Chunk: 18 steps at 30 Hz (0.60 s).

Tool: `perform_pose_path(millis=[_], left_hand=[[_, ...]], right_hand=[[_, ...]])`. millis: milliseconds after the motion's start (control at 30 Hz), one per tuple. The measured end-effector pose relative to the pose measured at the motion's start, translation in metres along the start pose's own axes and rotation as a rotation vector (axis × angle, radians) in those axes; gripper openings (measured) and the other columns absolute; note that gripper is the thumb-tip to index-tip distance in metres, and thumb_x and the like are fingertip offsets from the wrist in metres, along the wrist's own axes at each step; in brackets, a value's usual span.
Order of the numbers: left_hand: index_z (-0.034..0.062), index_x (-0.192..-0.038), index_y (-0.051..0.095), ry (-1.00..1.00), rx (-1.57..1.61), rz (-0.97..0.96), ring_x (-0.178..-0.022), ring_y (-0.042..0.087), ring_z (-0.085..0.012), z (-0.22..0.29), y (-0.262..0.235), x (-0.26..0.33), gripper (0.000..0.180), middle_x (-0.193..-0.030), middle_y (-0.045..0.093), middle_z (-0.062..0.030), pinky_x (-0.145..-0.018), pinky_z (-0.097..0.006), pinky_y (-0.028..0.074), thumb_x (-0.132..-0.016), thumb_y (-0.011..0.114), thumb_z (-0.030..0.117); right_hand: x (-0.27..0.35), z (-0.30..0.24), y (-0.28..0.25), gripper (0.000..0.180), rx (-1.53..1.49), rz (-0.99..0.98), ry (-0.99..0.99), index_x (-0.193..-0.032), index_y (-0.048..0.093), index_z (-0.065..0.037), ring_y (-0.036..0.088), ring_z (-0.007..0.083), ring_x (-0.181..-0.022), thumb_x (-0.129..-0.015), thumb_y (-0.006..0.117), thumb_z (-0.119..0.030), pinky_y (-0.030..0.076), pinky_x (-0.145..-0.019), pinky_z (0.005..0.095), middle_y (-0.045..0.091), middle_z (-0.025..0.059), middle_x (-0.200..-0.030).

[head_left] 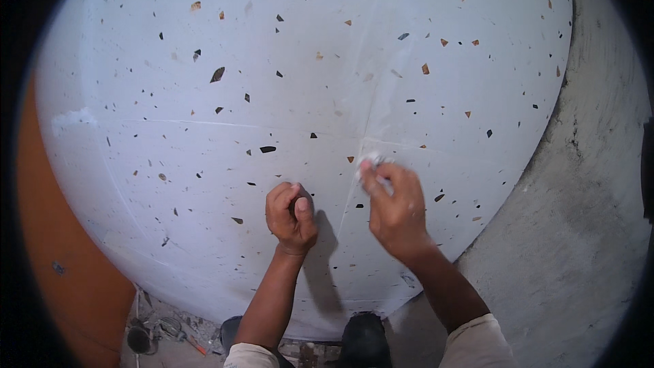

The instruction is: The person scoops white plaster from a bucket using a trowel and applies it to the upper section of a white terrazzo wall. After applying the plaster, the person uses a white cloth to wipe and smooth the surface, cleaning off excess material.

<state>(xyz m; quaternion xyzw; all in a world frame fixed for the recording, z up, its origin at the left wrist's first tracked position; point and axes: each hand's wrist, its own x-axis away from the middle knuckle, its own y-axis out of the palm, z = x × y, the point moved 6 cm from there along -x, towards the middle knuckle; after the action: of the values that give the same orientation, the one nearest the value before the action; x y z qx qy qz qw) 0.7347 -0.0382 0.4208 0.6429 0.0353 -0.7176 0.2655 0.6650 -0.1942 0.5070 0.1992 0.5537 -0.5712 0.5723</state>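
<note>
A white, dark- and brown-speckled terrazzo tile surface [306, 88] fills most of the view, with thin joint lines crossing near its middle. My right hand [398, 208] pinches a crumpled white rag [372, 161] against the surface, just below and right of that crossing. Much of the rag is hidden by the fingers, and its material is hard to make out. To the left, my left hand [291, 218] is held close to the tiles with its fingers curled in and its thumb up. Nothing shows in it.
Rough grey cement [558, 232] borders the tiles on the right. An orange-brown surface [65, 252] stands at the left. Low down at the left lie a dark round object [140, 338], wire and rubble. My dark-clad knees show at the bottom edge.
</note>
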Motion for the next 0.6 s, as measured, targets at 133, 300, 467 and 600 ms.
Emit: perform_pose_path(millis=[133,300,467,600], left_hand=[[-0.0019,-0.106,0.055,0.046,-0.055,0.02,-0.085,0.057,-0.0281,-0.003,0.0,0.007,0.021,-0.097,0.059,-0.0171,-0.075,-0.034,0.048,-0.089,0.054,0.011],[-0.0015,-0.104,0.056,0.083,-0.079,0.041,-0.086,0.058,-0.0302,-0.004,-0.001,0.004,0.022,-0.095,0.061,-0.0174,-0.075,-0.037,0.049,-0.086,0.057,0.011],[-0.0013,-0.103,0.056,0.11,-0.085,0.02,-0.086,0.058,-0.0302,-0.004,-0.001,0.002,0.022,-0.096,0.061,-0.0173,-0.076,-0.037,0.049,-0.084,0.056,0.01],[-0.0009,-0.104,0.055,0.111,-0.079,0.025,-0.086,0.057,-0.0298,-0.004,-0.003,0.007,0.022,-0.096,0.061,-0.017,-0.075,-0.036,0.048,-0.084,0.056,0.011]], right_hand=[[0.02,-0.011,0.006,0.042,0.006,-0.121,-0.047,-0.114,0.061,0.002,0.054,0.0278,-0.088,-0.072,0.06,0.006,0.045,-0.076,0.0354,0.055,0.0135,-0.101],[-0.012,-0.004,-0.002,0.041,0.016,0.02,0.013,-0.113,0.062,0.002,0.055,0.0294,-0.088,-0.072,0.059,0.006,0.045,-0.078,0.0385,0.056,0.0149,-0.101],[0.014,-0.01,0.0,0.036,-0.152,-0.135,-0.058,-0.111,0.062,0.003,0.055,0.0301,-0.087,-0.075,0.059,0.007,0.046,-0.076,0.0393,0.056,0.0147,-0.099],[0.003,0.007,-0.024,0.036,-0.03,0.113,0.066,-0.11,0.061,0.002,0.055,0.0312,-0.088,-0.075,0.059,0.006,0.046,-0.078,0.0404,0.057,0.0147,-0.099]])
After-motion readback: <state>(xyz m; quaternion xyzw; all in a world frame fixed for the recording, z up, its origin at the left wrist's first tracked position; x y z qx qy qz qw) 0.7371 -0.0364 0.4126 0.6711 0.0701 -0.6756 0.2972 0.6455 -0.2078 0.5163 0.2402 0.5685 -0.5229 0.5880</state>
